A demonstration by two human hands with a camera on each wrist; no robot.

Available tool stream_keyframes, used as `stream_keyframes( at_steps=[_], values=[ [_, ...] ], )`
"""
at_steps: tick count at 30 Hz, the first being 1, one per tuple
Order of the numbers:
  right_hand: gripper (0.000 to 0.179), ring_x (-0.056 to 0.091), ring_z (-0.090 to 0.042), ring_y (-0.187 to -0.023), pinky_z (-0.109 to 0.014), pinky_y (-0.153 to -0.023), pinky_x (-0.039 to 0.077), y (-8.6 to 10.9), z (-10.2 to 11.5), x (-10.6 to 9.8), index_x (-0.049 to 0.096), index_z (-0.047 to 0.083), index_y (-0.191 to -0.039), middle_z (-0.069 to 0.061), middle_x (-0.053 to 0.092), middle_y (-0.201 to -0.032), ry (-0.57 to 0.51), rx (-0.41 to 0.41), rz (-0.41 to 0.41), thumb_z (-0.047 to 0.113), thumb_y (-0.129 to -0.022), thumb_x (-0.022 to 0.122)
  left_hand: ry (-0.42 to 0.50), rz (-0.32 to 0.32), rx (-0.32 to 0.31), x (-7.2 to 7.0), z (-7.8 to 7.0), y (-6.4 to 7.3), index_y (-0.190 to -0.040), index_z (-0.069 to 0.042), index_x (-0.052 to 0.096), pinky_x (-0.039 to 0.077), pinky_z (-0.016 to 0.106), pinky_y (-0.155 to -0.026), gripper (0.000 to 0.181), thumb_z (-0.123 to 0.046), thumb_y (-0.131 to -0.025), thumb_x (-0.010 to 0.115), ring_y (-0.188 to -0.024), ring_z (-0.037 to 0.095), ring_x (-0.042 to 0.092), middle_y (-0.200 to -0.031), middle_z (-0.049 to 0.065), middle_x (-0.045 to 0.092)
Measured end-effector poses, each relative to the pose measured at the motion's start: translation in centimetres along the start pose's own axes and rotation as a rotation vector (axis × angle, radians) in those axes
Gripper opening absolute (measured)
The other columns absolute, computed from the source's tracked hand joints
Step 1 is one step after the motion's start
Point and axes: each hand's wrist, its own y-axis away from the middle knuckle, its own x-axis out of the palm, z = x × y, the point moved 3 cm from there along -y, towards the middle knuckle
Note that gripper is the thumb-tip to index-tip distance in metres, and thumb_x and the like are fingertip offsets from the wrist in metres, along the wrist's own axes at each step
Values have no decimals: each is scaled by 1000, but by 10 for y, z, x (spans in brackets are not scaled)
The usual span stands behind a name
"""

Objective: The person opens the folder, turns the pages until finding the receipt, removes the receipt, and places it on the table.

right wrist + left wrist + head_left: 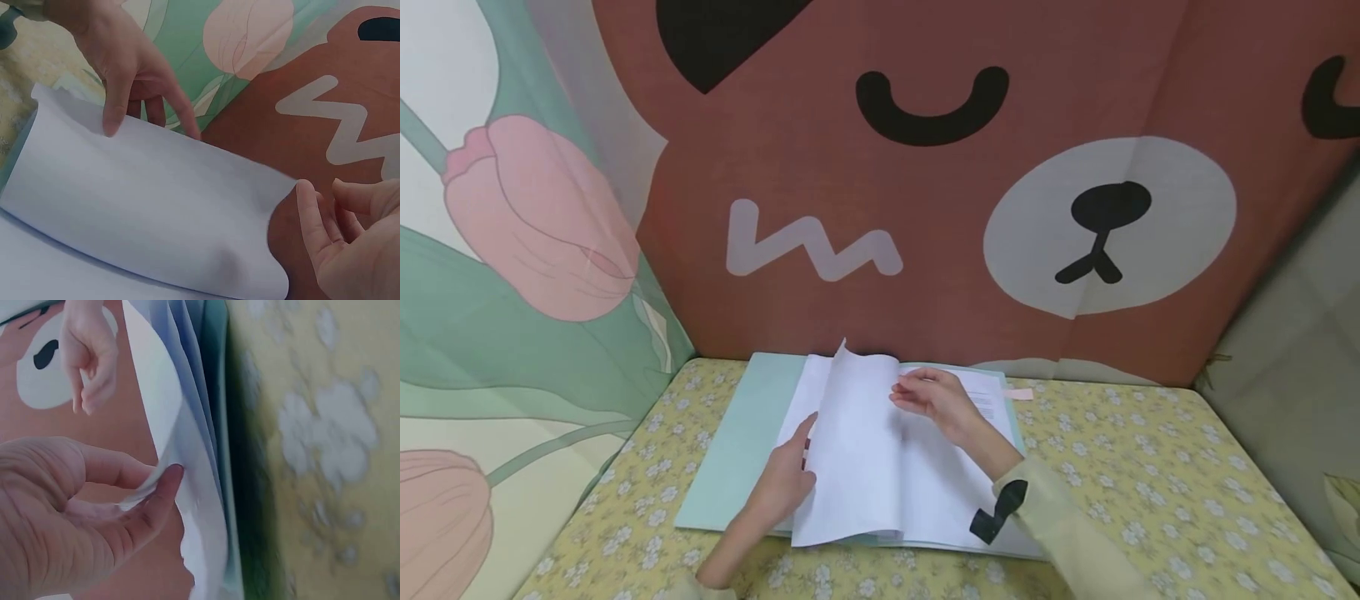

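Observation:
A light-green folder (730, 450) lies spread on the table with white paper sheets in it. One white page (853, 442) stands raised and curved over the middle of the stack. Its left edge is pinched between the thumb and fingers of my left hand (781, 482), with the thumb on the near face in the right wrist view. My right hand (942, 404) hovers by the page's upper part, fingers loosely bent. In the right wrist view, a fingertip of that hand (356, 240) is beside the page corner, thumb apart; whether it touches cannot be told.
The table carries a yellow floral cloth (1120, 475). A pink tab (1019, 394) sticks out at the folder's right edge. Behind stands a brown bear-print curtain (940, 308), with a tulip-print curtain (542, 225) on the left. A black strap (1000, 510) is on the right sleeve.

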Motion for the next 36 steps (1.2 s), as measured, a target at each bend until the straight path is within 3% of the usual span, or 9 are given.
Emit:
stream_keyframes(
  at_steps=[4,8,12,20,23,26,30,33,36],
  values=[
    [5,75,-19,-82,-34,-82,62,-1,-2,-4,68,-2,-98,-10,74,-90,10,0,-5,-3,-100,63,-82,-2,63,-3,7,1,-158,0,38,52,52,-101,85,28,-79,53,-125,41,59,-144,29,55],
    [5,74,-18,-83,-33,-81,62,-1,-2,-10,67,-4,-101,-10,74,-90,38,4,-9,-1,-100,64,-168,1,70,-6,14,0,-152,0,47,56,44,-85,79,28,-79,53,-97,29,62,-115,24,65],
    [6,74,-17,-81,-29,-78,62,1,-1,-19,67,-4,-101,-9,75,-90,78,7,-29,1,-101,64,-213,-3,47,-8,19,-1,-146,2,53,56,44,-86,71,27,-80,54,-96,27,62,-108,20,63],
    [12,72,-14,-78,-26,-75,61,6,2,-44,65,-6,-106,-6,74,-87,151,3,-69,4,-101,64,-393,11,100,0,26,0,-131,3,64,60,47,-84,48,19,-86,64,-114,45,62,-133,33,50],
    [10,72,-13,-78,-26,-75,61,7,3,-53,66,-4,-105,-5,74,-87,158,3,-83,5,-101,64,-487,13,212,3,25,2,-134,-1,63,56,57,-92,48,14,-89,69,-129,53,51,-151,35,36],
    [7,71,-13,-77,-25,-73,61,8,5,-60,67,-2,-103,-5,73,-86,155,2,-91,4,-101,63,-584,32,400,7,22,0,-140,-5,61,48,65,-100,53,11,-91,69,-138,54,42,-161,28,32],
    [7,71,-13,-76,-24,-71,61,11,7,-66,67,-1,-102,-5,73,-86,152,2,-96,5,-101,63,-702,158,634,12,18,1,-152,-13,53,43,63,-108,61,11,-96,60,-146,47,37,-166,14,34],
    [7,71,-13,-76,-24,-70,60,13,9,-69,66,0,-103,-7,74,-88,165,6,-105,6,-102,63,-739,278,695,14,16,3,-156,-16,49,43,57,-111,65,14,-98,54,-147,41,39,-165,8,38],
    [8,71,-13,-76,-24,-71,61,14,12,-74,65,-1,-104,-8,74,-90,175,12,-117,7,-103,63,-763,380,665,15,15,4,-156,-17,49,43,53,-112,69,16,-96,54,-146,36,42,-163,4,42]
  ],
)
